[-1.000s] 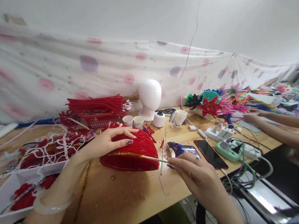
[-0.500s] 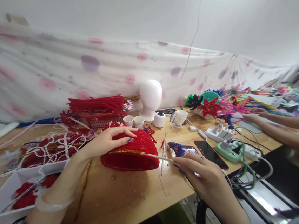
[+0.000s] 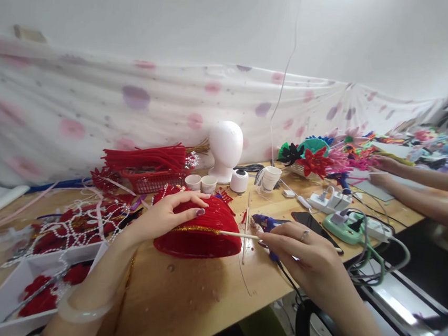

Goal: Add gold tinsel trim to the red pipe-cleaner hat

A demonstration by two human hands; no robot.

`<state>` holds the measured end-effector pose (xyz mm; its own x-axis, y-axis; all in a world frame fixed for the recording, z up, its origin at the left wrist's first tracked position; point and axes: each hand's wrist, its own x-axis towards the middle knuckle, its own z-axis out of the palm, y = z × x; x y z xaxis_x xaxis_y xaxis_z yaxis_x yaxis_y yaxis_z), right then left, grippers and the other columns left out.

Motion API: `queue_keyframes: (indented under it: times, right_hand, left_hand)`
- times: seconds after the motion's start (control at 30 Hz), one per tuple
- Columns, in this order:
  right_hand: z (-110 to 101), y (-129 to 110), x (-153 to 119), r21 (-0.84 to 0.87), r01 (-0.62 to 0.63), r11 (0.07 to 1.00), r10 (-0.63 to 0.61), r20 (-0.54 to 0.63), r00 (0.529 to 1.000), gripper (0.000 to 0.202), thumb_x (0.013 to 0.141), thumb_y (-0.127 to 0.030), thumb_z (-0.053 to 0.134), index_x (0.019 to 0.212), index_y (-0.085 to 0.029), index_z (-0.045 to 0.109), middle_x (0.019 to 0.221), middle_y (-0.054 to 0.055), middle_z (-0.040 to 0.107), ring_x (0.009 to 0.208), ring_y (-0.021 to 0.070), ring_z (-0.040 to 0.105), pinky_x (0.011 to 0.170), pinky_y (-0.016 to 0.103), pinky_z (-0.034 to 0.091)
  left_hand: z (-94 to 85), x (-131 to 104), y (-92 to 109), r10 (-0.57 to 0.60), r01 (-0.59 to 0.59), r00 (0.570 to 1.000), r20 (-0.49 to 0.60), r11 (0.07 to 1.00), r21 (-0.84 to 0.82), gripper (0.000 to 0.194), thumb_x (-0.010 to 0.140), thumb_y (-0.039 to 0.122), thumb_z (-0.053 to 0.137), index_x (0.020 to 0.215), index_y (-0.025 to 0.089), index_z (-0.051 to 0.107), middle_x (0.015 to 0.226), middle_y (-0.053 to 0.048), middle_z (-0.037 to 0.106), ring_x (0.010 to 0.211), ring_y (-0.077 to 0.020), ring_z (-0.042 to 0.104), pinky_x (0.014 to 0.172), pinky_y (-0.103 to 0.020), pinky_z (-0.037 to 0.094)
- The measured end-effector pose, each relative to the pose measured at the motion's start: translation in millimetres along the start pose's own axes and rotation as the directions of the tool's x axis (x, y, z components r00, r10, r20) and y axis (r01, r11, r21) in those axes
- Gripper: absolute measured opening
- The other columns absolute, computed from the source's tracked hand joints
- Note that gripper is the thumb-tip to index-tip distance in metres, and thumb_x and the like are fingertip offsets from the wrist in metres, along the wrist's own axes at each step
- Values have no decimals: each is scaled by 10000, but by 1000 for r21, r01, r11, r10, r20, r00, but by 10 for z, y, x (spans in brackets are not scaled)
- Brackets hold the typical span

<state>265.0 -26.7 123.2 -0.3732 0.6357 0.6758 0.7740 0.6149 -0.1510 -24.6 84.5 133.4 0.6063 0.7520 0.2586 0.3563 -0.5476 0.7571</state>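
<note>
"On the near middle of the wooden table (image 3: 171, 300), what's there?"

"One red hollow dome (image 3: 219, 215), velvety and ridged, with one glittery gold trim (image 3: 198, 230) along its near edge."

"And the two hands?"

"The left hand (image 3: 166, 214) lies over its left side, thumb and fingers apart. The right hand (image 3: 306, 245) pinches one slim, pale stick (image 3: 237, 235), its tip at the trim."

"Farther out?"

"One blue glue gun (image 3: 266, 223) right; two round cups (image 3: 209, 183) and one smooth white head form (image 3: 226, 146) far."

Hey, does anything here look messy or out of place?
Mainly the cables: they loop in a tangle past the edge of the table, beside the green power strip. The white bead strings, left of the red dome, lie jumbled too.
</note>
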Motion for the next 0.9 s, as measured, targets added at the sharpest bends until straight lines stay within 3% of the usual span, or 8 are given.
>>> queue_keyframes:
  times: [0.27, 0.47, 0.67, 0.77, 0.9]
  right_hand:
    - [-191, 5, 152, -119, 135, 984, -121, 120, 985, 334, 946, -103, 442, 1047, -244, 727, 926, 48, 741, 762, 172, 653, 631, 290, 477]
    - [-419, -106, 533, -247, 353, 902, -269, 319, 909, 268, 953, -158, 487, 983, -259, 733, 831, 50, 720, 736, 212, 613, 639, 350, 450]
    - [-480, -272, 835, -320, 455, 831, -307, 418, 855, 243, 890, -113, 562, 732, -259, 674, 800, 28, 683, 884, 236, 611, 948, 482, 414]
    - [-471, -243, 852, -319, 441, 839, -299, 408, 863, 271, 910, -106, 543, 742, -266, 683, 815, 6, 683, 880, 215, 611, 1028, 517, 356]
    - [-495, -110, 784, -298, 372, 879, -273, 325, 905, 237, 980, -183, 518, 907, -292, 716, 825, 7, 682, 863, 208, 608, 1019, 508, 347]
  left_hand:
    - [15, -14, 55, -27, 27, 1000, -7, 1000, 8, 304, 895, 511, 586, 1026, 253, 678, 1443, -60, 571, 1388, -290, 452, 1166, -484, 302]
    - [28, -6, 60, -40, 41, 999, -15, 999, 13, 311, 885, 513, 590, 1012, 242, 674, 1432, -73, 579, 1372, -301, 471, 1148, -495, 326]
    - [51, -15, 59, -42, 42, 999, -10, 999, 14, 272, 891, 489, 595, 1005, 255, 672, 1442, -52, 568, 1359, -287, 479, 1152, -483, 318]
    - [44, -15, 56, -61, 61, 998, -16, 998, 8, 272, 885, 480, 607, 1008, 248, 674, 1436, -59, 574, 1352, -295, 486, 1146, -486, 326]
    - [38, -12, 50, -81, 81, 996, -33, 997, -12, 293, 891, 492, 598, 1025, 244, 678, 1423, -64, 584, 1317, -299, 519, 1137, -489, 338]
